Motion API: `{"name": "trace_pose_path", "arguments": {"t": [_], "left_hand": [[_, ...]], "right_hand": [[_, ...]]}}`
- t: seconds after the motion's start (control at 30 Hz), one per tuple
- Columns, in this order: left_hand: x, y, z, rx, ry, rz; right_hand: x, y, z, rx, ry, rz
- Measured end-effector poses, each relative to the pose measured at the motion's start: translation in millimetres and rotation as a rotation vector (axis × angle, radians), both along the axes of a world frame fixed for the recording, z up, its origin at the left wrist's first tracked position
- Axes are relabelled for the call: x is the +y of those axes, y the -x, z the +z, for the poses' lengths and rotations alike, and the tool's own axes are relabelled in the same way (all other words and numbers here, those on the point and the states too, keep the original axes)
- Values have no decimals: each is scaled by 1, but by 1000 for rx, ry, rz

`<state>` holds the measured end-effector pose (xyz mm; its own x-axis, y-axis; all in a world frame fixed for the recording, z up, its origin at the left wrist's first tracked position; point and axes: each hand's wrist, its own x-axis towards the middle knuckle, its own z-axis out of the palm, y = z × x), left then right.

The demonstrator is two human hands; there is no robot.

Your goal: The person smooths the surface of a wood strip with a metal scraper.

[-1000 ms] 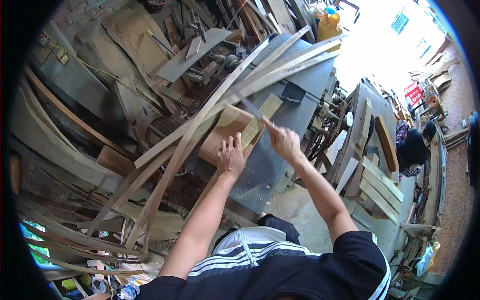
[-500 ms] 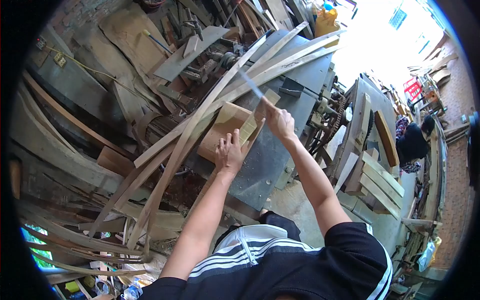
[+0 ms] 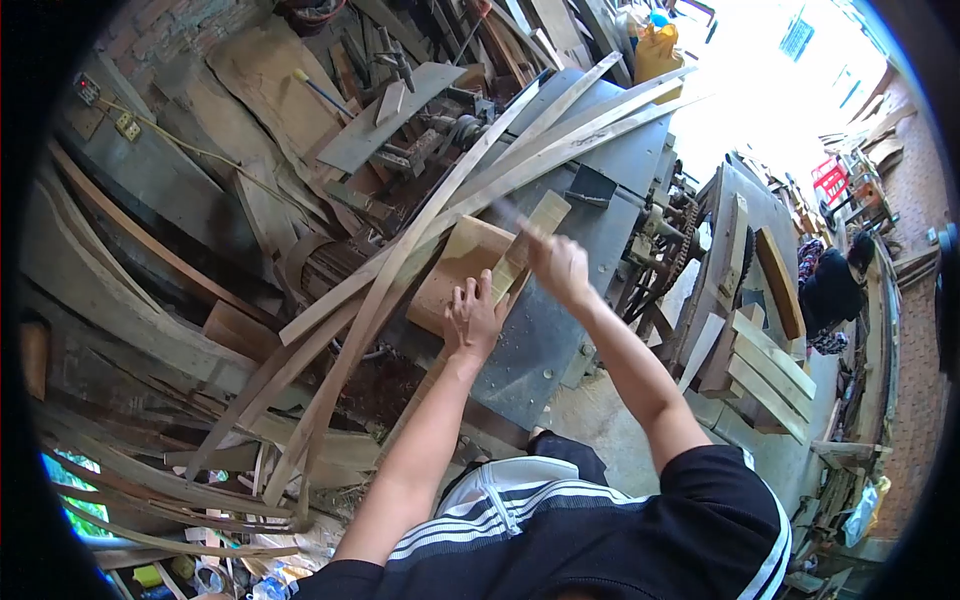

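From my remote seat I count two bare hands, one left hand (image 3: 473, 318) and one right hand (image 3: 557, 268), with one tool (image 3: 508, 213), blurred. By the left edge of the bench (image 3: 525, 350) I make it one squarish wooden piece (image 3: 455, 275) and one pale batten (image 3: 546, 214). Crossing its far left corner are at least three long slats (image 3: 462, 182); they overlap too much for an exact figure. Toward the right edge sits one dark bracket (image 3: 592, 185). Beyond that edge: one red crate (image 3: 829, 182), one other person (image 3: 832, 285).

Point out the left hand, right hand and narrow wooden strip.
Left hand (image 3: 473, 322): head view, back of the hand.
Right hand (image 3: 561, 268): head view, back of the hand.
Narrow wooden strip (image 3: 547, 214): head view, far end.
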<state>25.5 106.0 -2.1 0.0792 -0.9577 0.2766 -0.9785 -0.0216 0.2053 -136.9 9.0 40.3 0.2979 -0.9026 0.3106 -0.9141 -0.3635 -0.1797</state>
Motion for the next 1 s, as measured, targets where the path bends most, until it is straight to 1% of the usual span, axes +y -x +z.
{"name": "trace_pose_path", "arguments": {"t": [0.07,0.13,0.2,0.3,0.33,0.37,0.4,0.43,0.47,0.53,0.6,0.67,0.7,0.73,0.8,0.87,0.9,0.93,1.0], "left_hand": [[0,0,-4,83,47,-21],[2,1,-2,88,17,-12],[0,1,0,35,-9,1],[1,1,0,16,2,-5],[1,3,4,10,8,-3],[2,3,6,75,-46,-11],[0,0,4,68,-42,-12],[-2,-2,0,43,-16,-17],[0,-2,-6,23,3,-24],[6,2,-6,54,-18,-23],[-1,0,0,68,-2,-12],[-1,2,2,52,-27,7],[-1,1,-4,68,-27,-6],[-3,0,-2,62,-20,-6],[-1,-4,-2,82,-20,-34],[3,-1,-4,95,-68,-37],[3,2,-3,114,-49,-37],[0,1,0,126,-22,-34],[0,0,4,113,-13,-35]], "right_hand": [[22,5,-6,21,-67,219],[4,16,1,184,-21,117],[-31,29,3,-63,-64,-51],[-37,30,2,-112,-40,-86],[-29,25,-3,-90,-17,-31],[-12,24,-12,-66,-52,49],[10,17,2,-45,-89,133],[16,18,8,-25,-81,166],[5,22,6,-27,-87,164],[-30,40,0,-155,-57,-67],[-35,37,1,-131,-65,-76],[-20,24,-7,-228,-38,-99],[-9,20,-20,-184,4,-48],[12,16,-16,-159,-5,32],[18,22,-7,-85,-78,101],[-13,37,-17,-126,-82,-94],[-28,44,-12,-264,-79,-155],[-30,46,-15,-267,-75,-156],[-37,42,-21,-422,28,-177]]}}
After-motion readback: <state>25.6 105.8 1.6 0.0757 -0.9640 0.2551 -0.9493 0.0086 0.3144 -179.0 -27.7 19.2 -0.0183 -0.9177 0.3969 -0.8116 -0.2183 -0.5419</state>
